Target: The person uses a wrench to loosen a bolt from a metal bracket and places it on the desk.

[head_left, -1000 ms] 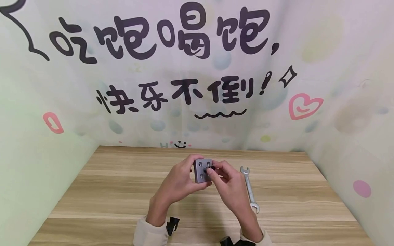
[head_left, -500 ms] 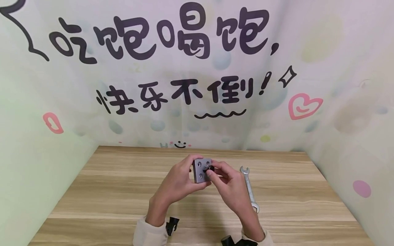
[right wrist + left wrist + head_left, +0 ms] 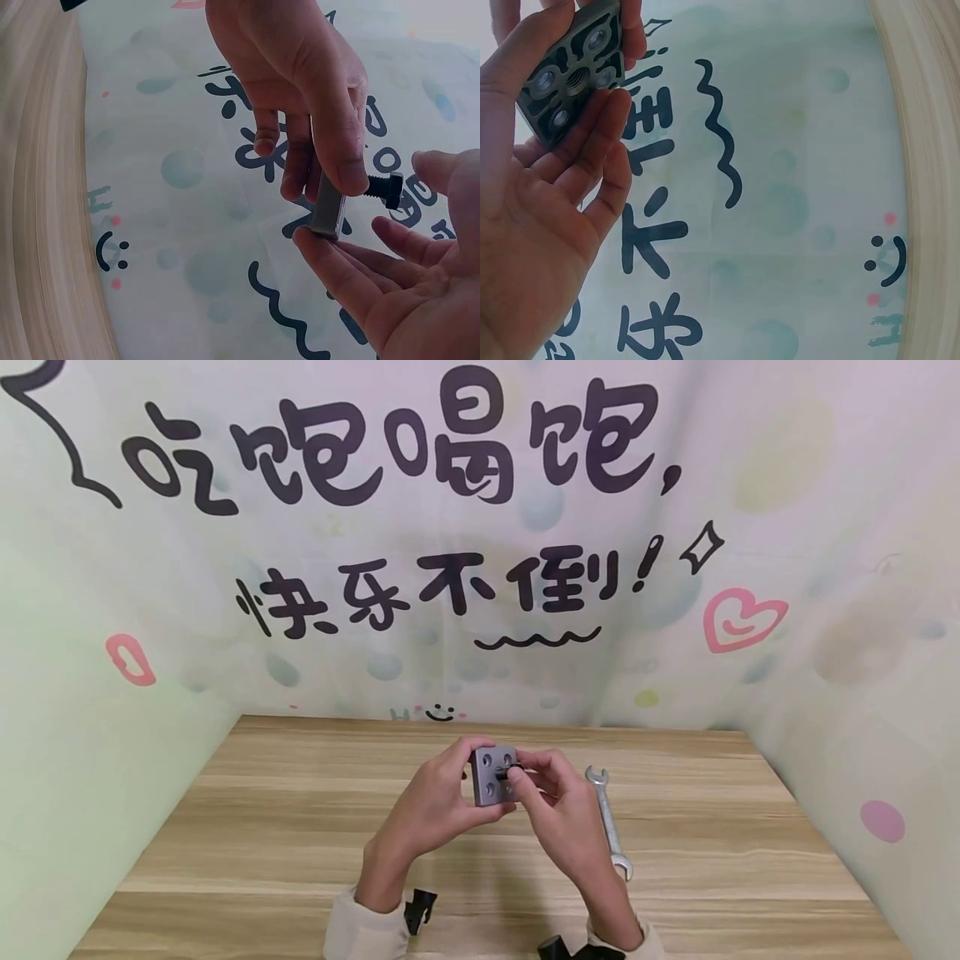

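My left hand (image 3: 435,802) grips a grey square metal plate (image 3: 483,781) by its edges, tilted above the table. The plate has round holes near its corners. A black bolt (image 3: 505,774) stands in its middle. My right hand (image 3: 566,814) has thumb and forefinger curled at the bolt's head, while another fingertip touches the plate's edge. In the right wrist view, the threads of the bolt (image 3: 386,190) show between head and plate. The plate's ribbed underside (image 3: 585,56) faces the left wrist view; no bolt end protrudes from its threaded centre hole.
A silver double open-end wrench (image 3: 609,822) lies on the wooden table (image 3: 712,843), right of my right hand. Behind stands a printed cloth wall (image 3: 375,681), with side walls left and right. Black wrist mounts (image 3: 422,912) sit at the cuffs.
My right thumb and fingers shift slightly around the bolt's head; the thumb tip now covers the head, which showed more half a second ago. Left hand and plate stay nearly still.
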`<state>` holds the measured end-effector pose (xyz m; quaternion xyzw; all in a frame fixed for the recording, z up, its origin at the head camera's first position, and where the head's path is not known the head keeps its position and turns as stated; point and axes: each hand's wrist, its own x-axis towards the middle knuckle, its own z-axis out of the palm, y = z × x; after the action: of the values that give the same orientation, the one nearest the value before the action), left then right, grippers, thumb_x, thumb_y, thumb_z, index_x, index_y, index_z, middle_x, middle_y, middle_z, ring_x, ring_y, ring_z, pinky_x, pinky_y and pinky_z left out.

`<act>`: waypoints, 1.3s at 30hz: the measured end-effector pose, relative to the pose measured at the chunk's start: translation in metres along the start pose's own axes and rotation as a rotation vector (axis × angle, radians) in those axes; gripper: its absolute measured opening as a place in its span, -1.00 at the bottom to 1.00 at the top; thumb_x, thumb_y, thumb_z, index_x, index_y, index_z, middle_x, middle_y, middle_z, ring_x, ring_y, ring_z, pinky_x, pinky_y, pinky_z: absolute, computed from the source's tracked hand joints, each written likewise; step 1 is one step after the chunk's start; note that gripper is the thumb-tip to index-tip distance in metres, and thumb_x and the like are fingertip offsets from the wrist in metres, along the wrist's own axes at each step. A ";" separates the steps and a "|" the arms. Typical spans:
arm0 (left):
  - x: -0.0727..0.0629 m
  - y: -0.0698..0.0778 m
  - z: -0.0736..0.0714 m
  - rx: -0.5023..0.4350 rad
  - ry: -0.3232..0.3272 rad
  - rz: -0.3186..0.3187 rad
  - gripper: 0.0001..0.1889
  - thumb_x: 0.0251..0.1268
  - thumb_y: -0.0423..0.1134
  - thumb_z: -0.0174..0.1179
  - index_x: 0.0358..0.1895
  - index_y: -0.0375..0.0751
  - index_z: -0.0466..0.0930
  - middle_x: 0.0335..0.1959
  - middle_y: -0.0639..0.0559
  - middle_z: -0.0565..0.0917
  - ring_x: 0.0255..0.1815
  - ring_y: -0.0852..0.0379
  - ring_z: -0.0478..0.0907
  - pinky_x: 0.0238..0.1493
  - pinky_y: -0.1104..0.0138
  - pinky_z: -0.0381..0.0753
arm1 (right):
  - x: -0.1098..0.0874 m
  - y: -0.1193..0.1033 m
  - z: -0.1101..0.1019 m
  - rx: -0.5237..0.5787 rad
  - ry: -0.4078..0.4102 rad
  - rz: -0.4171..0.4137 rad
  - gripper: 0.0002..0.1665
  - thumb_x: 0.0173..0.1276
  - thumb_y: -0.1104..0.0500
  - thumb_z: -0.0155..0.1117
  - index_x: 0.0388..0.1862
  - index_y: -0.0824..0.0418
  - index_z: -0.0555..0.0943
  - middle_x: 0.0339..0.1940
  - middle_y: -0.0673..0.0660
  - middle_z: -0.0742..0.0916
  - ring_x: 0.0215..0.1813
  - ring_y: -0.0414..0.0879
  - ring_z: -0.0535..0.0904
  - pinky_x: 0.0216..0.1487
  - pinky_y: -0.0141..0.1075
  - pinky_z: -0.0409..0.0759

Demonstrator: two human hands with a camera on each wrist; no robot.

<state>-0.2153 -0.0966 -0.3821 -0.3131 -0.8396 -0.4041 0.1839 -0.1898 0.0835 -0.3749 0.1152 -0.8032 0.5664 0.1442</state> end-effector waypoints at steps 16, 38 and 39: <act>0.000 0.000 0.001 -0.003 -0.016 0.002 -0.29 -0.06 -0.20 0.56 0.19 -0.25 0.41 -0.07 -0.05 0.66 -0.24 0.16 0.59 -0.24 0.38 0.63 | 0.002 0.001 0.002 0.002 0.026 -0.046 -0.87 0.34 0.18 0.37 -0.34 0.22 0.63 0.02 0.19 0.76 -0.09 -0.06 0.75 -0.12 -0.27 0.70; 0.000 0.000 0.001 0.016 0.006 -0.007 -0.28 -0.09 -0.20 0.58 0.18 -0.27 0.43 -0.09 -0.08 0.67 -0.27 0.14 0.59 -0.26 0.38 0.61 | 0.002 0.002 -0.001 -0.062 -0.015 -0.155 -0.81 0.36 0.26 0.34 -0.08 0.27 0.70 0.05 0.26 0.74 -0.08 0.03 0.75 -0.12 -0.31 0.68; 0.000 0.000 0.001 0.018 0.010 -0.006 -0.28 -0.10 -0.20 0.58 0.17 -0.27 0.43 -0.09 -0.07 0.67 -0.27 0.15 0.59 -0.26 0.38 0.61 | 0.002 0.002 -0.001 -0.064 -0.021 -0.160 -0.80 0.36 0.27 0.33 -0.06 0.27 0.70 0.05 0.26 0.74 -0.07 0.03 0.75 -0.13 -0.32 0.68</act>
<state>-0.2151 -0.0959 -0.3821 -0.3070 -0.8431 -0.3986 0.1897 -0.1925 0.0856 -0.3757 0.1802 -0.8107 0.5257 0.1841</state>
